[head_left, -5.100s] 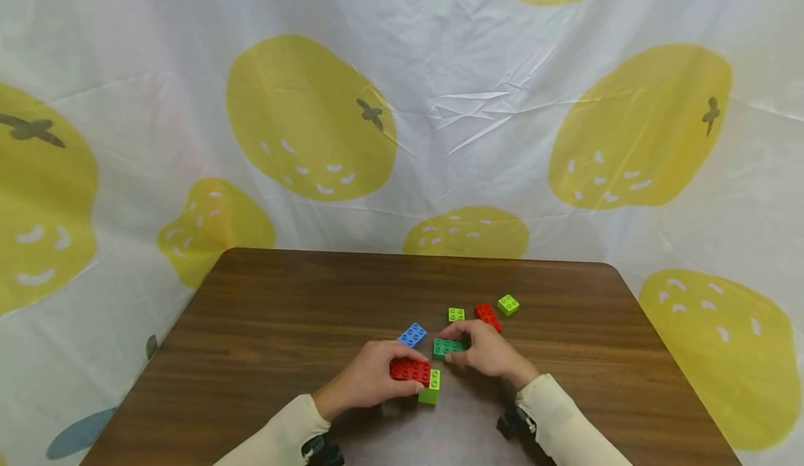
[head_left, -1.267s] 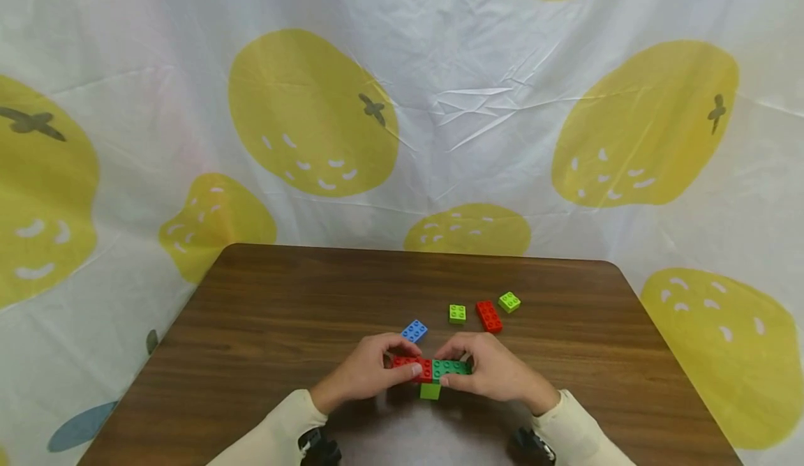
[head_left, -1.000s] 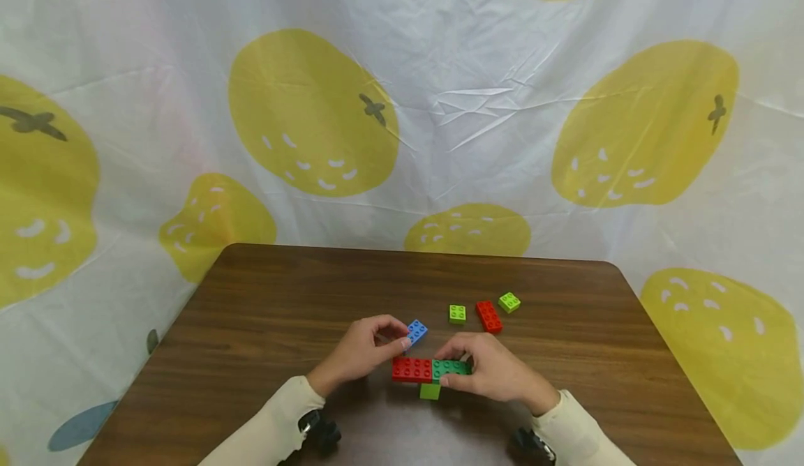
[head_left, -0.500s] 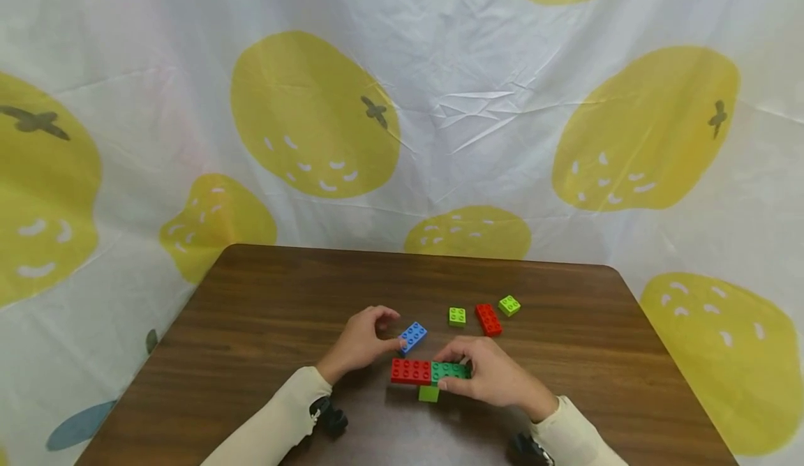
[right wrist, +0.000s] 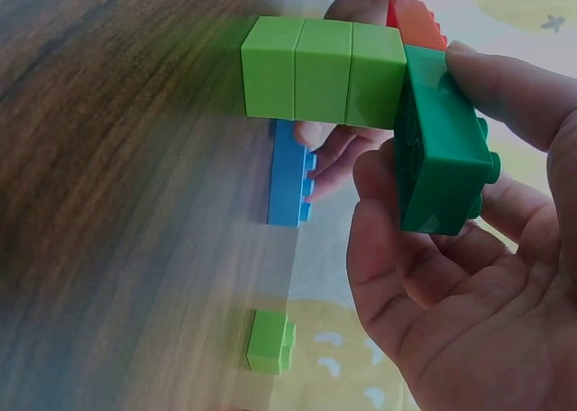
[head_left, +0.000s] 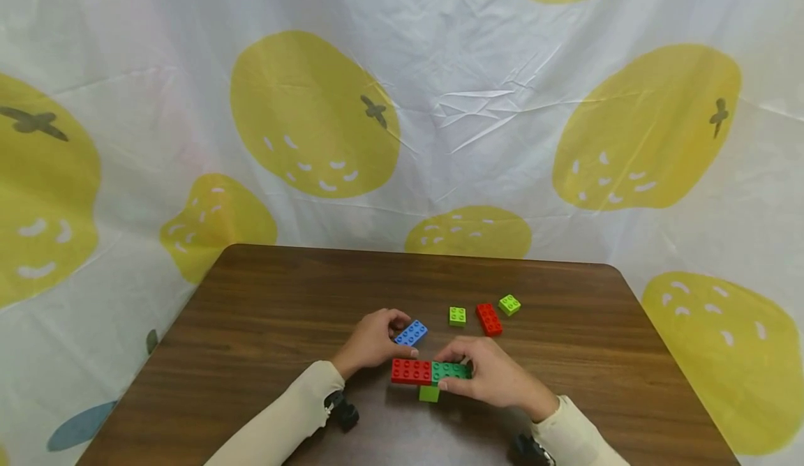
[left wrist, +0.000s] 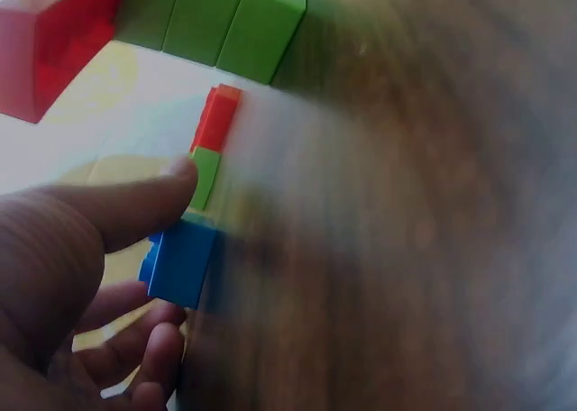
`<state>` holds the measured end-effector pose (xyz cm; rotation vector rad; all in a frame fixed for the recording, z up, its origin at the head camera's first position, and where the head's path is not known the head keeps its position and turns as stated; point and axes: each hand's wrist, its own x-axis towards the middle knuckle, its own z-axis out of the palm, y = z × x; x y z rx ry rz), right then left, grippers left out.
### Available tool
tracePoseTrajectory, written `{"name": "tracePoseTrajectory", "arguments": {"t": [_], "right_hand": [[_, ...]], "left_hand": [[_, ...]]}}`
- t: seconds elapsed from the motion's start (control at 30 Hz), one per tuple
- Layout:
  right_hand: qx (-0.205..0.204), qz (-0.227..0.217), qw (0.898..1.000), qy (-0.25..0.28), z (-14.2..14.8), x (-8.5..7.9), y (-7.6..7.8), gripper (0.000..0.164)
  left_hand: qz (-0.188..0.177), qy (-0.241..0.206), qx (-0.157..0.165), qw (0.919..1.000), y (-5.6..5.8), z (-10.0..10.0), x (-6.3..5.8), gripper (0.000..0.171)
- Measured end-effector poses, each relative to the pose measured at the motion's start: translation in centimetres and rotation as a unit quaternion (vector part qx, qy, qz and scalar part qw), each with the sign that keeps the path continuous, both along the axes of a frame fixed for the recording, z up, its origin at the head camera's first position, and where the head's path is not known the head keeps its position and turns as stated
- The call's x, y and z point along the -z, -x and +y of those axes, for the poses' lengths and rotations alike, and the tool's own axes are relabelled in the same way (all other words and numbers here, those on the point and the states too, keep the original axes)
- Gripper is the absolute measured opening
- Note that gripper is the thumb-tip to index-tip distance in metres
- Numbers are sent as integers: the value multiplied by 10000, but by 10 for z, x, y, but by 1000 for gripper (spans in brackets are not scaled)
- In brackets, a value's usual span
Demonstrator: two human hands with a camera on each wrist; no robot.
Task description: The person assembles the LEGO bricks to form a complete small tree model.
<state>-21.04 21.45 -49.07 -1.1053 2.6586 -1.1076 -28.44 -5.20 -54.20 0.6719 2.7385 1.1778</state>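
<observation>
spread left hand [head_left: 370, 340] brackets the blue brick [head_left: 411, 333] — right hand [head_left: 493, 374] pinches dark-green brick [right wrist: 444, 145]

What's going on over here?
At a brown wood-grain table, a person's right hand holds a dark green rectangular plastic brick, which sits beside a red rectangular plastic brick atop a lime green column of three bricks. The left hand has its thumb and fingers around a blue rectangular plastic brick; I can't tell whether it's gripped. Loose farther back are a square lime green plastic brick, a second red rectangular brick and another square lime green brick.
</observation>
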Motion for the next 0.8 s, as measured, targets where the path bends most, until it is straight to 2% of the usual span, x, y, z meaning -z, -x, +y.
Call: {"name": "tracePoseTrajectory", "arguments": {"t": [0.4,0.6,0.8], "right_hand": [[-32,10,10000,-27,0,0,0,25],[-1,-32,10000,-78,1,0,0,25],[-30,128,9999,-76,0,-1,-1,26]], "left_hand": [[-83,135,99,9998,3,-5,-1,45],[-189,-131,238,9995,2,-9,-3,43],[-314,-541,110,9980,3,-17,-6,39]]}}
